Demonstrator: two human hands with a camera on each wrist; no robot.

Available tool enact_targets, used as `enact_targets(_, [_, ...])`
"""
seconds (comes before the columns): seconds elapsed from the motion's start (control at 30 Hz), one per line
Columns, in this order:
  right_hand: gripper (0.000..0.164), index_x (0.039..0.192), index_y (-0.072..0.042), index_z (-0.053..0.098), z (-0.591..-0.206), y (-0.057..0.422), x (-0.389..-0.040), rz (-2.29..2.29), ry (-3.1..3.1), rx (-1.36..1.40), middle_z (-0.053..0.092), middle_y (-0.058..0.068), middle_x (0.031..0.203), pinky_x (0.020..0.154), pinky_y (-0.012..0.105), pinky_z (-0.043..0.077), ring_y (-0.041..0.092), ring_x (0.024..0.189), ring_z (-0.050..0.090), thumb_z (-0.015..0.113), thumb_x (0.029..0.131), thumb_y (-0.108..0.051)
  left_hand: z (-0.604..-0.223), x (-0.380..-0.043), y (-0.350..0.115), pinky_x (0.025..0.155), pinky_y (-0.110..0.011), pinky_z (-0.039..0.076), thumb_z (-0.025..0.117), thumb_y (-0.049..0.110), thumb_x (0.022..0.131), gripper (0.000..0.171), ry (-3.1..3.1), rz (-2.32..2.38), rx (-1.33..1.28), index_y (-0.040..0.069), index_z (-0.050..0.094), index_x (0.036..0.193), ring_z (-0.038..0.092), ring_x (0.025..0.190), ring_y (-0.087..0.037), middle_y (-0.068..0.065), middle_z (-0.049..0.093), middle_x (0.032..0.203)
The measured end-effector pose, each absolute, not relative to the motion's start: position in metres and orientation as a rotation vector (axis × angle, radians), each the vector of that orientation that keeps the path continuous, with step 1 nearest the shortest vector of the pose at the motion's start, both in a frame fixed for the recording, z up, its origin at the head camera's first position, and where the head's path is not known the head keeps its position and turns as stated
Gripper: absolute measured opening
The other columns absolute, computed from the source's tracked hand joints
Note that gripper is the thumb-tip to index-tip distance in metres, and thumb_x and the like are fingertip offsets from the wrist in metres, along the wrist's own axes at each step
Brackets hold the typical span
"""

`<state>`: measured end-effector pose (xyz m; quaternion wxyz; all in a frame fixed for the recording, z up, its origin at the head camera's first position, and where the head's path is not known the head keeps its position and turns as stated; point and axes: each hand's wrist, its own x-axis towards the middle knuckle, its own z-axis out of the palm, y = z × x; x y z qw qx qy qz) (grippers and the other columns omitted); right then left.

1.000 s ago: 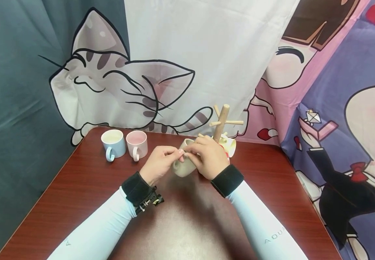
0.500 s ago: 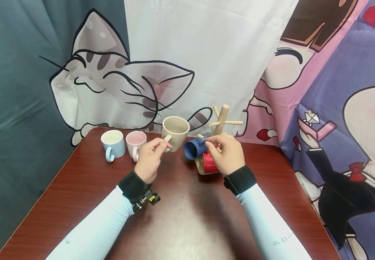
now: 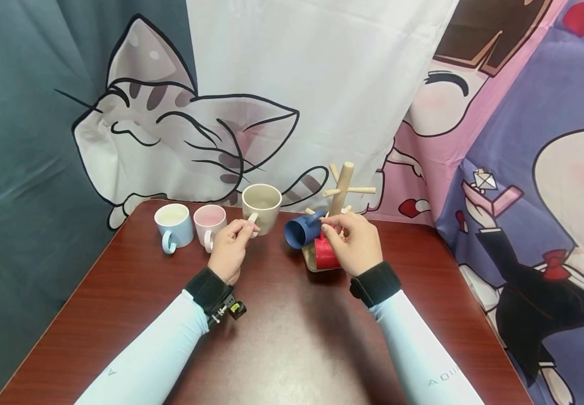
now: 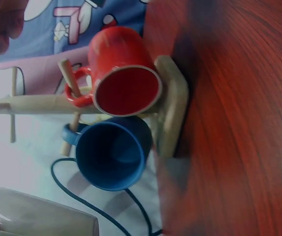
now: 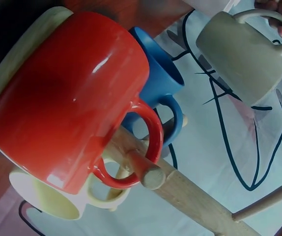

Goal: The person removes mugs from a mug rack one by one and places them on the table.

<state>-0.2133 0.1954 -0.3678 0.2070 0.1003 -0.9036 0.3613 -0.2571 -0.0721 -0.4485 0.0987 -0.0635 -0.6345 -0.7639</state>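
My left hand (image 3: 231, 250) pinches the handle of a beige mug (image 3: 267, 214), which it holds upright above the table, left of a wooden mug tree (image 3: 341, 194). My right hand (image 3: 358, 243) is beside the tree, thumb and forefinger close together, with nothing seen between them. It partly covers a red mug (image 3: 325, 254) in the head view. The red mug and a blue mug (image 4: 112, 155) hang by their handles on the lower pegs, mouths tilted outward. A pale yellow mug (image 5: 55, 196) hangs behind the red one. The upper pegs (image 3: 361, 190) bear no mugs.
A light blue mug (image 3: 174, 228) and a pink mug (image 3: 209, 222) stand upright at the back left of the dark red wooden table (image 3: 271, 349). A printed cloth (image 3: 312, 67) hangs right behind the table's back edge.
Both hands were together at the beige mug in front of the tree. My right hand let go and moved right; my left hand carried the mug left, and it turned upright.
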Motion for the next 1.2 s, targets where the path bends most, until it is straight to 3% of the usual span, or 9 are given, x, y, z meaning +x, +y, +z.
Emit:
enact_targets(0.13, [0.020, 0.120, -0.013, 0.085, -0.370, 0.199, -0.213, 1.026, -2.512, 0.280, 0.070, 0.008, 0.093, 0.074, 0.044, 0.054, 0.036, 0.089, 0.064, 0.081, 0.102, -0.019, -0.460, -0.266, -0.073, 0.076, -0.027, 0.040, 0.062, 0.007, 0.113, 0.025, -1.896, -2.244, -0.130, -0.017, 0.069, 0.109, 0.049, 0.082, -0.016, -0.009, 0.059, 0.093])
enact_targets(0.27, [0.018, 0.117, -0.013, 0.085, -0.372, 0.201, -0.212, 1.021, -2.511, 0.279, 0.069, 0.007, 0.092, 0.074, 0.043, 0.054, 0.031, 0.088, 0.062, 0.082, 0.101, -0.020, -0.469, -0.275, -0.075, 0.074, -0.025, 0.039, 0.062, 0.007, 0.113, 0.026, -1.912, -2.256, -0.067, -0.017, 0.069, 0.108, 0.049, 0.081, -0.016, -0.008, 0.059, 0.092])
enact_targets(0.4, [0.017, 0.115, -0.014, 0.086, -0.376, 0.203, -0.213, 1.004, -2.510, 0.280, 0.067, 0.006, 0.090, 0.072, 0.041, 0.052, 0.025, 0.086, 0.060, 0.083, 0.100, -0.022, -0.476, -0.284, -0.077, 0.076, -0.024, 0.041, 0.061, 0.010, 0.114, 0.028, -1.938, -2.280, -0.004, -0.017, 0.068, 0.110, 0.052, 0.084, -0.017, -0.004, 0.062, 0.091])
enact_targets(0.6, [0.018, 0.116, -0.014, 0.085, -0.379, 0.210, -0.212, 1.021, -2.488, 0.269, 0.071, 0.006, 0.094, 0.072, 0.042, 0.055, 0.028, 0.087, 0.063, 0.082, 0.100, -0.022, -0.487, -0.296, -0.078, 0.076, -0.023, 0.043, 0.062, 0.014, 0.114, 0.030, -1.981, -2.278, 0.070, -0.015, 0.068, 0.110, 0.053, 0.087, -0.020, -0.003, 0.065, 0.093])
enact_targets(1.2, [0.014, 0.112, -0.011, 0.086, -0.391, 0.229, -0.215, 0.986, -2.481, 0.130, 0.061, 0.006, 0.081, 0.066, 0.040, 0.049, 0.025, 0.075, 0.057, 0.080, 0.101, -0.016, -0.507, -0.302, -0.082, 0.075, -0.023, 0.041, 0.062, 0.016, 0.114, 0.032, -2.024, -2.243, 0.126, -0.016, 0.066, 0.111, 0.050, 0.091, -0.020, -0.008, 0.059, 0.091])
